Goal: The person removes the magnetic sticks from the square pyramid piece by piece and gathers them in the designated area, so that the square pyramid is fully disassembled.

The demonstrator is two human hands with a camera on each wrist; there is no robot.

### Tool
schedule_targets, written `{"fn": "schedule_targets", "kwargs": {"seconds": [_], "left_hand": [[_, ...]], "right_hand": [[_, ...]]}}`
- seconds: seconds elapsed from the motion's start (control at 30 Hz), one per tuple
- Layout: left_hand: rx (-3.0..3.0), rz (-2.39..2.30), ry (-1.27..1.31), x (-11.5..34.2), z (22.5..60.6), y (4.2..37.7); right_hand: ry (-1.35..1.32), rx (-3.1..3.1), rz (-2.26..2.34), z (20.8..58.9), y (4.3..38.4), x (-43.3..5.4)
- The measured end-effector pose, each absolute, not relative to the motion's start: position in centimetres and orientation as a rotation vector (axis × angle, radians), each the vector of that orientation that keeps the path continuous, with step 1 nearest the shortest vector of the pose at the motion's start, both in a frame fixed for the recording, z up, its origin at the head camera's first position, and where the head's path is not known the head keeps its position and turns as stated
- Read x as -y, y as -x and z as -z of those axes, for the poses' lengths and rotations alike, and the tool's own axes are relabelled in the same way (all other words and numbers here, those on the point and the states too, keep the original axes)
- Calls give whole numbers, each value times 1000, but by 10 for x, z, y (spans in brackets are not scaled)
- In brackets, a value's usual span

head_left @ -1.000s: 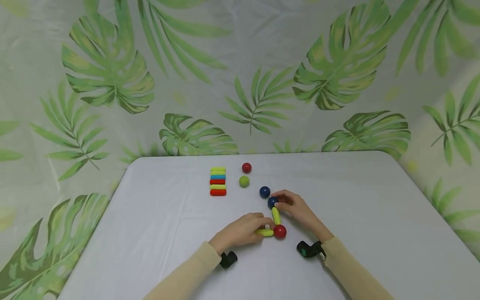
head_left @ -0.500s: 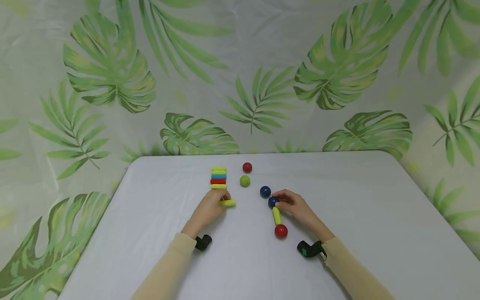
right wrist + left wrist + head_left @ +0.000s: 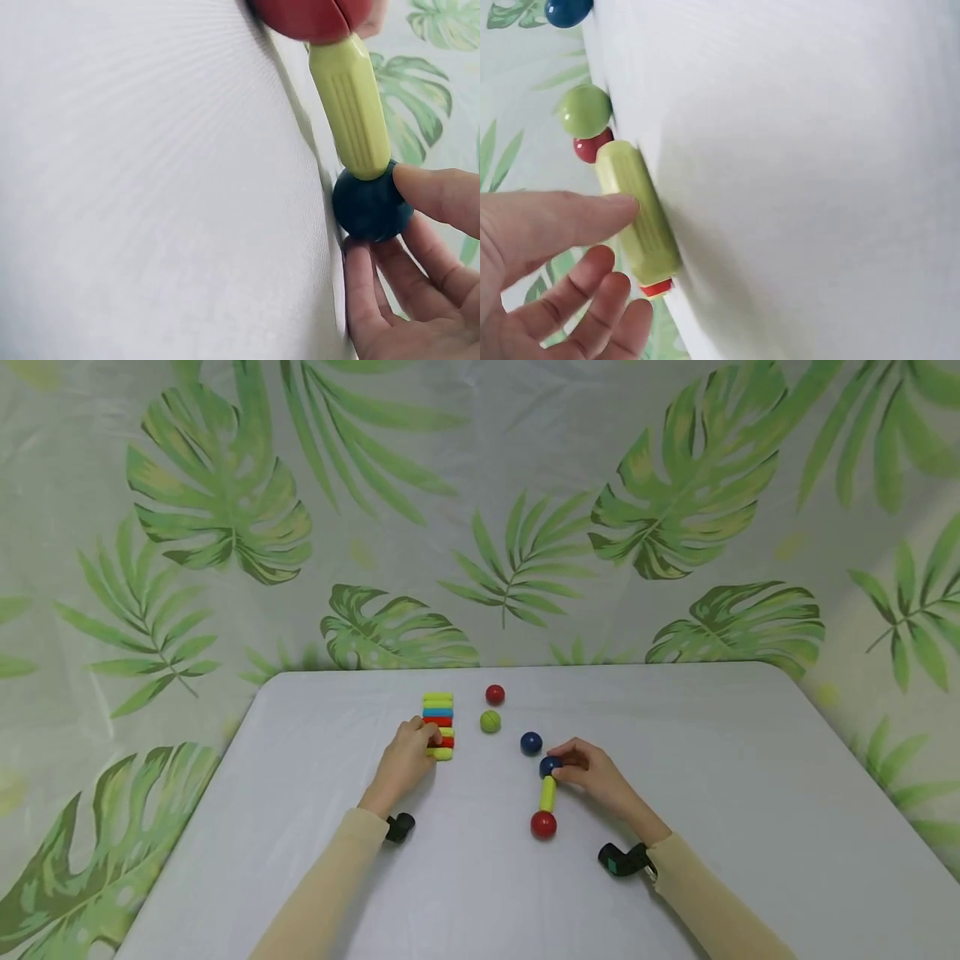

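Observation:
In the head view my left hand [image 3: 405,760] is at the near end of a row of short coloured rods. Its thumb lies against a yellow-green rod [image 3: 641,217] in the left wrist view, the index finger hidden behind; a red rod end [image 3: 656,288] shows past it. My right hand [image 3: 596,774] pinches a dark blue ball [image 3: 373,202] between thumb and fingers. A second yellow-green rod [image 3: 350,109] joins that ball to a red ball [image 3: 315,15], which points toward the near side of the table.
A loose blue ball [image 3: 531,743] lies just beyond the right hand. Farther back are a green ball [image 3: 490,721] and another red ball [image 3: 495,694]. The white table [image 3: 712,760] ends at a leaf-patterned cloth [image 3: 525,460].
My left hand has carried a yellow-green rod from beside the near red ball to the near end of the rod row. The joined red ball has swung slightly left under the right hand.

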State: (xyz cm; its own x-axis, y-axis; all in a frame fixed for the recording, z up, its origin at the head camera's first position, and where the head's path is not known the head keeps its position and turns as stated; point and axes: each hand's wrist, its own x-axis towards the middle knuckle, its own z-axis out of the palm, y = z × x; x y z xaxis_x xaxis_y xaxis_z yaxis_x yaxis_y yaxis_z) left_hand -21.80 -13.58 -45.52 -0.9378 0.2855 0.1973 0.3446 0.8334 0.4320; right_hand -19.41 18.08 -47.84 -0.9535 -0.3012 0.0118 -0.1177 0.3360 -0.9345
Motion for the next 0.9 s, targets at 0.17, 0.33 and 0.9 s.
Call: {"fn": "schedule_targets", "kwargs": {"seconds": [0.17,0.33,0.9], "left_hand": [[2882,1006,764,119,450,206],[2992,1208,1099,88,453,184],[2877,1309,1104,81,465,193]], "right_hand": [[367,-2528,1603,477,189,-184],[359,-2669,1412,475,183,-183],[612,-2456,1429,457,168,-191]]}}
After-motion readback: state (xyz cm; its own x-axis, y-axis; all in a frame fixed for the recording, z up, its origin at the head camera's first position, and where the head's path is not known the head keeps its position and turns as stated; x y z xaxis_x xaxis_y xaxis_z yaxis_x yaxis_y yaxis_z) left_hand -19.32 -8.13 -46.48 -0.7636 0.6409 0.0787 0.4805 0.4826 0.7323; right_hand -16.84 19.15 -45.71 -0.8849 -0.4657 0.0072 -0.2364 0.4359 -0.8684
